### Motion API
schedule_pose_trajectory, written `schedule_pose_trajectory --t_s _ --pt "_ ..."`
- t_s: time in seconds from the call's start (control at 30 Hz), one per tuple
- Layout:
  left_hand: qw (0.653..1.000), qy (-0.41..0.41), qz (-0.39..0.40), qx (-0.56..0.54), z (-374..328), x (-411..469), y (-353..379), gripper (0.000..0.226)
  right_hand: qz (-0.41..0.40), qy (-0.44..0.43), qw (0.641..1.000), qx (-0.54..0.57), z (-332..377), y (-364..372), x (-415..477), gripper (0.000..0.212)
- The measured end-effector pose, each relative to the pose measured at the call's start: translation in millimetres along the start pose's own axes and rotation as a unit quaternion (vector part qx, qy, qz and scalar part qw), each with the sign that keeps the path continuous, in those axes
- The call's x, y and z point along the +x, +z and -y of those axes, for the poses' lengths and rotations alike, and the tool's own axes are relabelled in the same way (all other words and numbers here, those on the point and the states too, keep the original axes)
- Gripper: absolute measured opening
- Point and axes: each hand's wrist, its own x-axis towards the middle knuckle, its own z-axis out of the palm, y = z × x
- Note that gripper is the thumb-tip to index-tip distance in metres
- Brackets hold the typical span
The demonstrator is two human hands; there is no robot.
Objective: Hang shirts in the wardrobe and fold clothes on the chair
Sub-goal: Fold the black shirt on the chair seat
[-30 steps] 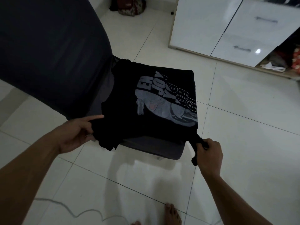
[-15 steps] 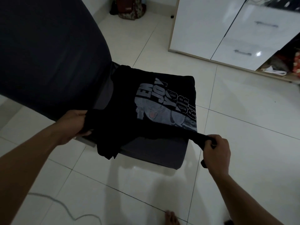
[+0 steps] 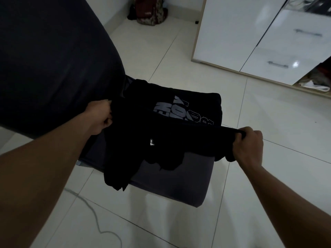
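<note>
A black T-shirt (image 3: pixel 172 133) with grey lettering lies on the dark grey seat of the chair (image 3: pixel 180 181). Its near part is lifted and folded back over the print, so only the top of the lettering shows. My left hand (image 3: pixel 100 119) grips the shirt's left edge beside the chair's tall dark backrest (image 3: pixel 53 65). My right hand (image 3: pixel 248 145) grips the shirt's right edge, just past the seat's right side. The cloth is stretched between both hands, and a loose part hangs over the seat's front left.
A white wardrobe (image 3: pixel 250 33) with two drawers stands at the back right, its right side open onto a shelf with clothes (image 3: pixel 315 83). A backpack (image 3: pixel 148 11) leans against the far wall. A thin cable (image 3: pixel 95 217) lies on the white tiled floor near me.
Both hands have lifted the shirt's near edge and carried it away from me, over the print. The picture on the shirt is now covered, only the lettering shows.
</note>
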Motion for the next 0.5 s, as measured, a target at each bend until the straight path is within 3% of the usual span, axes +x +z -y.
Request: schedule_pose_trajectory --t_s 0.17,0.27,0.37,0.43,0.5 --pt "0.996 0.011 -0.079 0.027 4.9 26.2 13.0 0.028 0.005 -0.013 1.000 -0.007 0.4 9.1 26.9 0.026" --pt "0.994 0.012 -0.093 0.059 5.0 37.6 19.6 0.013 0.083 0.001 0.995 -0.047 -3.7 14.0 44.2 0.039" --pt "0.995 -0.012 -0.072 0.071 6.8 41.2 28.8 0.028 0.163 -0.002 0.984 -0.071 -8.5 17.9 46.9 0.049" --pt "0.980 -0.019 -0.077 0.183 8.5 38.7 32.3 0.045 0.180 -0.002 0.982 -0.064 -7.8 21.2 45.8 0.050" --pt "0.933 0.007 -0.103 0.346 5.9 38.0 36.0 0.055 0.196 -0.004 0.979 -0.049 -3.4 23.1 48.9 0.052"
